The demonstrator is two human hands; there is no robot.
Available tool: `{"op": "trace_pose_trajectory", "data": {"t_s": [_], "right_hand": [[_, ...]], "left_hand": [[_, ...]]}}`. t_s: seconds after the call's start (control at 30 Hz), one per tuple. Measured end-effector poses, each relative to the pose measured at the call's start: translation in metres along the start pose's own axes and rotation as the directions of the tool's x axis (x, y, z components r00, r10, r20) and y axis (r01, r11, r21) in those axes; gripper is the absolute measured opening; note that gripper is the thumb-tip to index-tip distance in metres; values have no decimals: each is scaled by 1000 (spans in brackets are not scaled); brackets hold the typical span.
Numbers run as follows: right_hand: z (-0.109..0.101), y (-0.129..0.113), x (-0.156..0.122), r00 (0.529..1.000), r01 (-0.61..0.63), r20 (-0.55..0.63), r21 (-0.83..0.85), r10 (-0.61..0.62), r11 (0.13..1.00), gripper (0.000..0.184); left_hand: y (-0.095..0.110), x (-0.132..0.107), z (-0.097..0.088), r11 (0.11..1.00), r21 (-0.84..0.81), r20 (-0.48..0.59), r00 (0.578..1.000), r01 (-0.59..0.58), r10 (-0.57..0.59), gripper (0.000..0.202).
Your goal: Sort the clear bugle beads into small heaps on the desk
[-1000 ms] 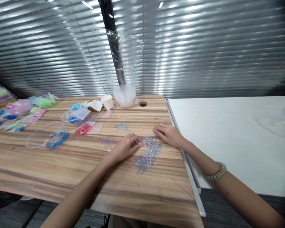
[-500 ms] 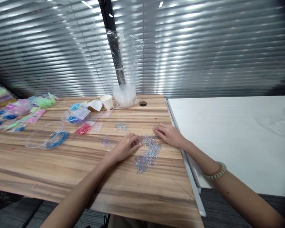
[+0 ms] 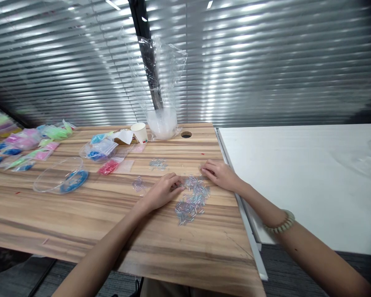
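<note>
Left hand (image 3: 160, 192) lay palm down on desk (image 3: 80, 218), fingertips pinched at left edge of bead pile (image 3: 192, 199); whether a bead was gripped could not be told. Right hand (image 3: 220, 175) rested palm down at pile's upper right edge, fingers loosely curled, touching beads, grasping nothing visible. Bracelet (image 3: 281, 225) worn on right wrist.

Pile of thin iridescent tube beads spread on wooden desk between and just below both hands. Two smaller clusters noted: one (image 3: 139, 184) just left of left hand, another (image 3: 157, 164) farther back.

Behind these: bag of red beads (image 3: 109, 167), bag of blue beads (image 3: 99, 150), paper cup (image 3: 139, 133), and tall clear bag (image 3: 160, 86) upright near desk's back edge, beside round hole (image 3: 186, 135). Clear bowl (image 3: 62, 177) with blue contents stood well left of hands. More coloured bags (image 3: 27, 142) lay at far left.

White desk (image 3: 297, 173) adjoined on right. Blinds (image 3: 266, 62) filled background.
</note>
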State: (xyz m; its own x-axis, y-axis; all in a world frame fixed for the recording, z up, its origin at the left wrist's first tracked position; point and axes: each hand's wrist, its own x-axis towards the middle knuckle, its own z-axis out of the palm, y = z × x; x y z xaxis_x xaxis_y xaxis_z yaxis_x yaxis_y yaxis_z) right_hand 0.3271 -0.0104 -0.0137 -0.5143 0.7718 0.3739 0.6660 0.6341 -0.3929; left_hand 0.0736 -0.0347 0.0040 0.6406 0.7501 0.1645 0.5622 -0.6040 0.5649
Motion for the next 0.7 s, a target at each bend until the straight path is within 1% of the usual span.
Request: {"op": "trace_pose_trajectory", "data": {"t_s": [0.5,0.7], "right_hand": [[2,2,0,1000,-2,-2,10,2,1000,21],[2,2,0,1000,5,-5,10,-5,1000,20]], "left_hand": [[0,0,0,1000,0,-3,1000,-8,8,9],[0,-1,0,1000,21,5,1000,-4,4,14]]}}
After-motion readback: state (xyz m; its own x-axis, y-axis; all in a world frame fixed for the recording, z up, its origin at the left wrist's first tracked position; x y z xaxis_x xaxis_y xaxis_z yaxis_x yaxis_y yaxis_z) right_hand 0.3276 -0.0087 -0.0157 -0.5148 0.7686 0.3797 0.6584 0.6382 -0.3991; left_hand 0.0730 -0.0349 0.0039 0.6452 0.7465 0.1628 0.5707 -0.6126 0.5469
